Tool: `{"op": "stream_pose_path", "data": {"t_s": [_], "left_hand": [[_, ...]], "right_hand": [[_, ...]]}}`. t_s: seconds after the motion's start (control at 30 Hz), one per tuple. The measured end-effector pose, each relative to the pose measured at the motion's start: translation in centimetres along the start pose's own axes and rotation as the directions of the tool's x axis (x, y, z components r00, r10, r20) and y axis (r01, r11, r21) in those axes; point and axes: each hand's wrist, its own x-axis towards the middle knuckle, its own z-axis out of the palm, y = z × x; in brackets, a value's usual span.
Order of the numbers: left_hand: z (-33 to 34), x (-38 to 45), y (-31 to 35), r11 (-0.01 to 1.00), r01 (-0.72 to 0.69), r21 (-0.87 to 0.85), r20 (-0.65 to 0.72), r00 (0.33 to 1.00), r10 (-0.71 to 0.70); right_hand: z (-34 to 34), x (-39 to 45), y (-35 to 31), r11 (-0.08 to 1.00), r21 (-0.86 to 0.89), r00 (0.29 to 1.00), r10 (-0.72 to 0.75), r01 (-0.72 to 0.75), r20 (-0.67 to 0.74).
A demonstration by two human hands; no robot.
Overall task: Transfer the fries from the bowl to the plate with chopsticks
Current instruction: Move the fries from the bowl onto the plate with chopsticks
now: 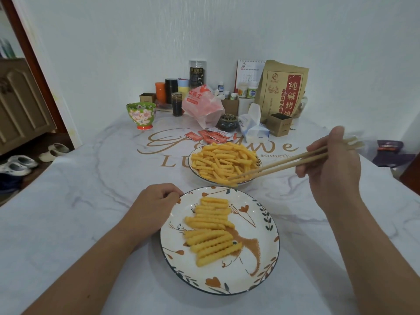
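I take the plate (261, 226) as my landmark: it sits nearest me on the counter (79, 201), and the bowl (193, 170) lies just beyond its far rim. My left hand (154, 206) rests at the plate's left edge, fingers curled onto the rim to steady it. My right hand (331, 169), off to the plate's far right, is clamped on the chopsticks (291, 163) — their tips reach into the near side of the bowl, down among the fries (223, 162), though I cannot tell whether one is pinched yet. Roughly a dozen or more fries already lie in neat rows on the plate; the bowl is heaped, so I judge most of the job remains.
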Motion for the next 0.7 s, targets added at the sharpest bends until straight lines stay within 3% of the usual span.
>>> {"op": "stream_pose_path", "data": {"t_s": [0.2, 0.37, 0.47, 0.7], "left_hand": [[0.0, 0.0, 0.1, 1.0, -0.004, 0.017, 0.005, 1.0, 0.004], [0.1, 0.0, 0.1, 1.0, -0.008, 0.016, 0.005, 1.0, 0.008], [0.0, 0.0, 0.1, 1.0, 0.001, 0.006, 0.002, 1.0, -0.001], [0.0, 0.1, 0.0, 1.0, -0.005, 0.024, 0.002, 1.0, 0.005]], "right_hand": [[-0.5, 0.4, -0.3, 0.994, -0.11, 0.998, 0.022, -0.016, 0.051], [-0.6, 0.5, -0.7, 0.999, 0.035, 0.998, 0.015, -0.013, -0.066], [-0.4, 0.3, -0.2, 0.999, 0.034, 0.996, -0.018, 0.021, -0.09], [0.6, -0.7, 1.3, 0.977, -0.177, 0.991, -0.109, 0.12, 0.075]]}}
